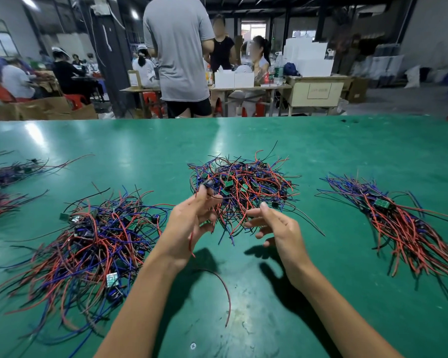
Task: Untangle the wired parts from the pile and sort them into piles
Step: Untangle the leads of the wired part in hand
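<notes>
A tangled pile of small green circuit boards with red, blue and black wires lies in the middle of the green table. My left hand is raised at the pile's near left edge and pinches a wired part between its fingertips, with a red wire hanging down past the palm. Just right of it, my right hand hovers over the pile's near edge, fingers spread and loosely bent, holding nothing. A large loose pile lies to the left and a combed pile to the right.
More wired parts lie at the far left edge. A single dark red wire curves on the table between my forearms. Beyond the table's far edge a person in a grey shirt stands near workbenches, boxes and seated people.
</notes>
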Motion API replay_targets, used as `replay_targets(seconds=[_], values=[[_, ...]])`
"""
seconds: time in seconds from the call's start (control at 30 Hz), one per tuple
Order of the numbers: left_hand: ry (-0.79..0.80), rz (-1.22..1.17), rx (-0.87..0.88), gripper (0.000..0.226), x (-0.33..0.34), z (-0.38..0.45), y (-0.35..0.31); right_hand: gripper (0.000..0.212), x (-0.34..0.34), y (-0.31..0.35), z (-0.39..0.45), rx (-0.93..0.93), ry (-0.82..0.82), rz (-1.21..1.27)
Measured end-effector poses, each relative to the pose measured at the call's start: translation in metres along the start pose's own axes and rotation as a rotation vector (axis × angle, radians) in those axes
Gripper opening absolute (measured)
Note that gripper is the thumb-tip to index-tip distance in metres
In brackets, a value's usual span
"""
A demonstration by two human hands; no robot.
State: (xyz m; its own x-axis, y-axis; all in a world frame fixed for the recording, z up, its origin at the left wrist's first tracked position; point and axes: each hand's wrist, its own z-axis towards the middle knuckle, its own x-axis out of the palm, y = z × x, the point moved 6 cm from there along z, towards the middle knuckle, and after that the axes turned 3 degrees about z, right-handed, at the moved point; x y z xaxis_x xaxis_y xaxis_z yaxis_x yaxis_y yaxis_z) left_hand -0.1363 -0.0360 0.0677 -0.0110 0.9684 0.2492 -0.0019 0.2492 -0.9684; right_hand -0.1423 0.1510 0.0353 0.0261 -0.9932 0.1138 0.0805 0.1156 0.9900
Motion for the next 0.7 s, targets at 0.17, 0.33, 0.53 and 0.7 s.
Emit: replay_targets(seconds=[0.17, 0.33, 0.53, 0.7], values=[[0.029, -0.581, 0.006, 0.020, -0.024, 0.001, -0.012, 0.014, -0.009, -0.007, 0.006, -0.164, -0.115, -0.307], [0.076, -1.100, 0.135, 0.031, -0.058, 0.000, -0.013, 0.008, -0.002, -0.017, 0.008, -0.207, -0.068, -0.650], [-0.175, -0.925, 0.249, 0.068, -0.080, -0.002, -0.015, 0.021, -0.008, -0.008, 0.006, -0.278, -0.231, -0.866], [-0.486, -0.355, 0.251, 0.040, -0.091, -0.005, -0.018, 0.020, -0.014, -0.012, 0.011, -0.180, -0.250, -1.052]])
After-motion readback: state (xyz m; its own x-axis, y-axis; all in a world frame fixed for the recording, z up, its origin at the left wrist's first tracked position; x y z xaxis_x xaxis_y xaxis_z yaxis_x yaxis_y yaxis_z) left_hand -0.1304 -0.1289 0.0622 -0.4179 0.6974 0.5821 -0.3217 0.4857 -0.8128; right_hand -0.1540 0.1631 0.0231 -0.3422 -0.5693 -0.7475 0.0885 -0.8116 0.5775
